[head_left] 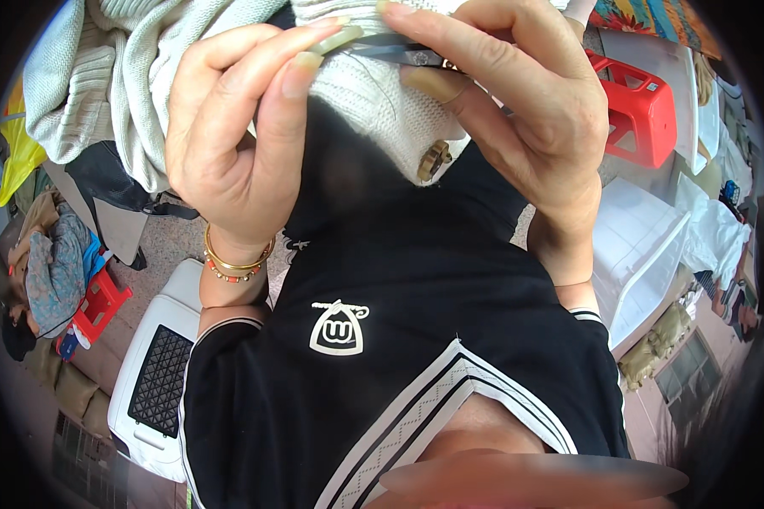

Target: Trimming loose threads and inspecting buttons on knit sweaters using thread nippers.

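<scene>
Between the thumb and fingertips of my left hand [238, 127] is a small, flat, pale green piece [341, 40]; its exact kind cannot be made out. My right hand [526, 102] is closed around a small pair of dark scissors [403, 54], their handles mostly hidden by my fingers. The blades point left, right beside the pale piece. Beneath both hands a cream knitted sweater [365, 102] lies bunched over my lap. A brown round button [435, 161] sits on its lower corner, below the scissors.
At the right stand a red plastic stool [641, 110] and a clear plastic bin [641, 237] with a white plastic bag [713, 229] beside it. To the left are a black bag [119, 182], a white case with a dark mesh panel [157, 373], and a person seated on a red stool [102, 301].
</scene>
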Tool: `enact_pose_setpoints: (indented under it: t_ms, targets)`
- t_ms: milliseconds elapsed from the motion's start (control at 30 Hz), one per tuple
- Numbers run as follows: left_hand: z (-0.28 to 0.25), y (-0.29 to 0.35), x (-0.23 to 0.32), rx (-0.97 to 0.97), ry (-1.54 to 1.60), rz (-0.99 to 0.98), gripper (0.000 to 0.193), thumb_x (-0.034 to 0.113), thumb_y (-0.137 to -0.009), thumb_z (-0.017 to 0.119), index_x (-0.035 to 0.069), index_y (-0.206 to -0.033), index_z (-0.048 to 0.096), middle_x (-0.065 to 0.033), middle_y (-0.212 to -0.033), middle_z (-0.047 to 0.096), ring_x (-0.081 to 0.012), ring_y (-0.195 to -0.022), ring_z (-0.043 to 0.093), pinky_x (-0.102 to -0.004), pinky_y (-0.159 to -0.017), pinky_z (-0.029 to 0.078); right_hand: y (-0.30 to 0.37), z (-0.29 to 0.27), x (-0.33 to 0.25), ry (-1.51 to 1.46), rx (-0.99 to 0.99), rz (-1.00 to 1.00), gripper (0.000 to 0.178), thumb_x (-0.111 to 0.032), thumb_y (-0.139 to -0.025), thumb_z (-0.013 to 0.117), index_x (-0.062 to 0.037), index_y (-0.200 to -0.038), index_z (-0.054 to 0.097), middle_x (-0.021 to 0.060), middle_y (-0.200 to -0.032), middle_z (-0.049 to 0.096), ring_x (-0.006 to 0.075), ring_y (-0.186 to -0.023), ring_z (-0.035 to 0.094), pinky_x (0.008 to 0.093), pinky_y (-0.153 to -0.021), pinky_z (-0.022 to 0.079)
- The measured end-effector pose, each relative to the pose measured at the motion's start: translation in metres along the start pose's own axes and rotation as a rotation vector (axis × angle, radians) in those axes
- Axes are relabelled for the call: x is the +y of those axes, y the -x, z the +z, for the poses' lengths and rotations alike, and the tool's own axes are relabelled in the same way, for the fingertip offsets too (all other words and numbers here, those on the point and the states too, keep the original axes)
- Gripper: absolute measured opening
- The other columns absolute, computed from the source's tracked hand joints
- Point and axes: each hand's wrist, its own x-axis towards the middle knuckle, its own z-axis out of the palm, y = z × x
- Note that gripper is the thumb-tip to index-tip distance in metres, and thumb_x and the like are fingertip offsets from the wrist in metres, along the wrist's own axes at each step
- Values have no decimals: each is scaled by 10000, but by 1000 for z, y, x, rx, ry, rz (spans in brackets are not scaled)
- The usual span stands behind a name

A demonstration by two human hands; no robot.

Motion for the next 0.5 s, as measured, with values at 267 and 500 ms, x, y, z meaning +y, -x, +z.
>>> enact_pose_setpoints:
  t_ms: [267, 500]
  targets:
    - [3, 3, -5, 49, -21, 43, 167, -13, -840, 666, 2, -998, 720, -69, -885, 635, -104, -701, 533, -203, -610, 418, -1, 0, -1, 35, -3, -2, 433, -70, -723, 769, -62, -1147, 685, 48, -788, 529, 162, -660, 520, 273, -549, 409]
    - [2, 4, -4, 34, -11, 15, 166, -10, -842, 661, 1, -997, 720, -71, -891, 639, -104, -707, 535, -202, -621, 420, -2, 3, 4, -64, -12, -25, 424, -66, -728, 764, -42, -1143, 681, 46, -782, 512, 156, -658, 512, 273, -546, 408]
